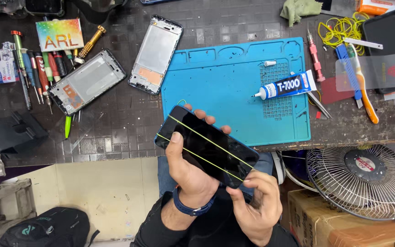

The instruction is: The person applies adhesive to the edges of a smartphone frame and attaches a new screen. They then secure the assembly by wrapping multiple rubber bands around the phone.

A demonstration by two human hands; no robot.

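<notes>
A black smartphone (216,148) with a dark screen is held tilted over the table's front edge, two yellow rubber bands (206,137) stretched lengthwise across it. My left hand (186,171) wraps under it, thumb pressed on the screen's near left edge and fingertips showing past the far side. A blue band sits on that wrist. My right hand (252,201) pinches the phone's lower right end where the bands loop round.
A blue work mat (225,87) lies on the dark table with a tube of glue (286,85) on it. Two phone frames (85,82) (156,54) and several screwdrivers (37,68) lie left. A toothbrush (366,87), tweezers and yellow bands sit right. A fan (362,178) stands below.
</notes>
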